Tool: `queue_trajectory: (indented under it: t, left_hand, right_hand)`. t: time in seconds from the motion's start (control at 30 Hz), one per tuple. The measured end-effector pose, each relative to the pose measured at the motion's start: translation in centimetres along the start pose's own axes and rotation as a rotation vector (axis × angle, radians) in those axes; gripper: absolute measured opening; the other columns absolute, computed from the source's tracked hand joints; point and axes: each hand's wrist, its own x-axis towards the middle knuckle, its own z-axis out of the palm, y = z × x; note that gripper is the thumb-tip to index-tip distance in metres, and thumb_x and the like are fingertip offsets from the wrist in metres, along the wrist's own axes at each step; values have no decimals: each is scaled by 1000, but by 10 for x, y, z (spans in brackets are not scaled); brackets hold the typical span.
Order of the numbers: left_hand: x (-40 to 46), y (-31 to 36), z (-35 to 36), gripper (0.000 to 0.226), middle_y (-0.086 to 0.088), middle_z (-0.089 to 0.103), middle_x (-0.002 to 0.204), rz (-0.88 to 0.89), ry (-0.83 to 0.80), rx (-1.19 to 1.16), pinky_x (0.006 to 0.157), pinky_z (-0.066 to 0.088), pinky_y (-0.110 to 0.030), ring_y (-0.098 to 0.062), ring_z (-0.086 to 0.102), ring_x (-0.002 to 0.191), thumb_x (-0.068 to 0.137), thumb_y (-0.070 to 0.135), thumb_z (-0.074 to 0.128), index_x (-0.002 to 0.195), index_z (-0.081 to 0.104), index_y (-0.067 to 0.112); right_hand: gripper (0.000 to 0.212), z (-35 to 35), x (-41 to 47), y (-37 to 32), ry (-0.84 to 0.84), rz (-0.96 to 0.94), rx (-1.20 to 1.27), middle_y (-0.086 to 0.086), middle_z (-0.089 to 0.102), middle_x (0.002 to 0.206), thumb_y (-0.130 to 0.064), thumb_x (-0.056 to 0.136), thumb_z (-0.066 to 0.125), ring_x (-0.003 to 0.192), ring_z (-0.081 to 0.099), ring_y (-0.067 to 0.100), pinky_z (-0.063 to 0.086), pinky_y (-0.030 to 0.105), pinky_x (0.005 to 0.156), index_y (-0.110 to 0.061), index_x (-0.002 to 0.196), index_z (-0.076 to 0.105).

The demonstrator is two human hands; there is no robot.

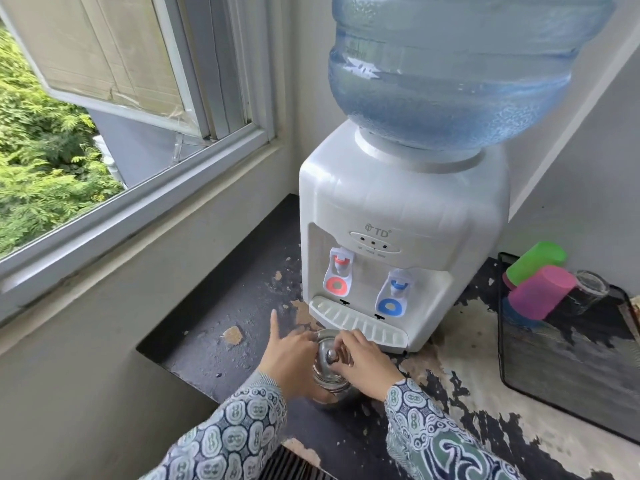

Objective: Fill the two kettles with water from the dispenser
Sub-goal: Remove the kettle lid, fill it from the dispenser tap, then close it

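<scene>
Shiny steel kettle [329,372] stands near the desk [221,344] front edge, bare room leftward; right hand [363,358] fingers pinch its lid knob [333,355], left hand [291,351] fingers spread on its side.

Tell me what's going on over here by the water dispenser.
A person in patterned sleeves has both hands on a steel kettle standing on the worn counter in front of the white dispenser. The right hand is pinching the lid knob, while the left hand steadies the kettle's side with its index finger sticking out. The lid is on, and the kettle is not under the red tap or the blue tap, so filling has not begun.
</scene>
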Motion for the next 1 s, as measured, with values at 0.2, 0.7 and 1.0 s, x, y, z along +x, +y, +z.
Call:
queue_trajectory:
  t: [0.2,0.7,1.0]
  left_hand:
    - [27,-13,-35,73,7,68,69,27,-120,-128,111,11,-62,-8,62,72,60,79,55,73,68,9]
    - [5,-20,10,18,0,69,101,-92,231,-502,76,50,-37,-24,64,91,96,27,43,102,55,16]
    - [-45,33,13,16,3,62,93,-130,308,-317,61,40,-31,-22,62,81,99,33,32,86,31,23]
  right_hand:
    - [38,-4,-6,16,-40,45,387,-9,43,138,-42,97,31,130,36,7,26,29,110,-26,127,47]
    - [16,19,-24,26,305,-56,244,-12,55,92,-39,89,52,90,54,9,49,31,79,-24,91,54]
    - [17,9,-84,22,250,-120,311,-7,61,100,-26,92,52,91,58,11,47,25,79,-17,105,58]
